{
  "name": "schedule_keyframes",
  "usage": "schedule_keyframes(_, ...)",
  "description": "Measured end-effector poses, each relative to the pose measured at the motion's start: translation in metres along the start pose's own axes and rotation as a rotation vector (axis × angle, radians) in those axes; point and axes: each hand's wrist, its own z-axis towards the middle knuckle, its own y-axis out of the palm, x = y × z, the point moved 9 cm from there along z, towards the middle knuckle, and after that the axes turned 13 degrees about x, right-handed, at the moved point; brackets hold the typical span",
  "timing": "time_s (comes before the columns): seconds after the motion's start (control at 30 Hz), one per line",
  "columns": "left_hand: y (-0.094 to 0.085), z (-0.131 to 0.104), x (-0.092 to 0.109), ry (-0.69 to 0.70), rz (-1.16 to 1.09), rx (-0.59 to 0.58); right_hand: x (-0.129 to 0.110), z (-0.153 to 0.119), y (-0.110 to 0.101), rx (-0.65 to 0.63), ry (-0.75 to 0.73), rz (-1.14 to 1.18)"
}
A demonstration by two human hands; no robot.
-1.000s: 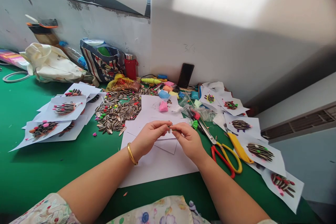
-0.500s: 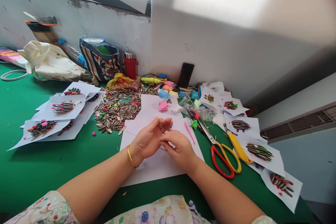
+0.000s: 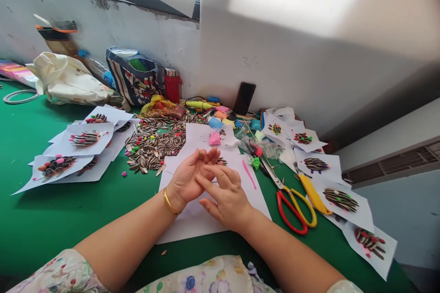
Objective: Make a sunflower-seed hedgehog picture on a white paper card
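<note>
My left hand (image 3: pixel 189 176) is palm up over the white paper (image 3: pixel 206 217), its fingers apart. My right hand (image 3: pixel 225 194) lies across that palm, fingers spread and fingertips touching it. Whether anything small lies between the palm and the fingertips is hidden. Behind the fingers, some seeds (image 3: pixel 221 161) show on the paper. A pink strip (image 3: pixel 249 174) rests on the paper's right part. Farther back, a pink clay lump (image 3: pixel 214 138) sits on another sheet. The pile of striped seeds (image 3: pixel 154 144) is left of the sheets.
Red-and-yellow-handled scissors (image 3: pixel 292 210) and a yellow comb-like tool (image 3: pixel 312 194) lie right of the paper. Seed-decorated sheets are at left (image 3: pixel 74 160) and right (image 3: pixel 360 203). A phone (image 3: pixel 244 98), red bottle (image 3: pixel 171 86) and bags stand along the wall.
My right hand's fingers have gone from a pinch beside the left palm to spread out across it. It has shifted slightly left.
</note>
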Motion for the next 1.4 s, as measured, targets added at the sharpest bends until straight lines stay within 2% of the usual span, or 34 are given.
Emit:
schedule_keyframes(0.1,0.001,0.0,0.002,0.023,0.01,-0.004,0.007,0.0,-0.002,0.007,0.023,-0.05)
schedule_keyframes(0.27,0.0,0.0,0.0,-0.004,0.014,0.018,0.0,-0.001,0.001,-0.026,-0.053,-0.012)
schedule_keyframes(0.43,0.0,0.001,0.002,0.024,0.024,0.003,0.008,0.001,-0.001,-0.012,0.004,-0.083)
schedule_keyframes(0.57,-0.001,0.002,0.0,-0.015,0.0,0.006,0.002,0.0,0.001,-0.028,-0.055,-0.035)
schedule_keyframes(0.73,-0.003,0.003,0.001,0.008,0.029,0.003,0.009,0.001,0.0,-0.009,0.023,-0.055)
schedule_keyframes(0.9,-0.004,0.004,0.002,0.02,0.039,0.024,0.003,0.001,0.002,-0.022,-0.032,-0.004)
schedule_keyframes(1.07,-0.004,0.004,0.005,0.026,0.013,0.036,0.009,0.002,0.0,-0.017,0.016,-0.042)
schedule_keyframes(1.2,-0.005,0.003,-0.001,-0.019,0.011,0.045,0.008,0.003,0.001,-0.021,-0.019,-0.006)
schedule_keyframes(1.4,0.0,0.001,-0.01,-0.042,0.014,-0.009,0.021,0.006,-0.004,0.101,0.109,0.085)
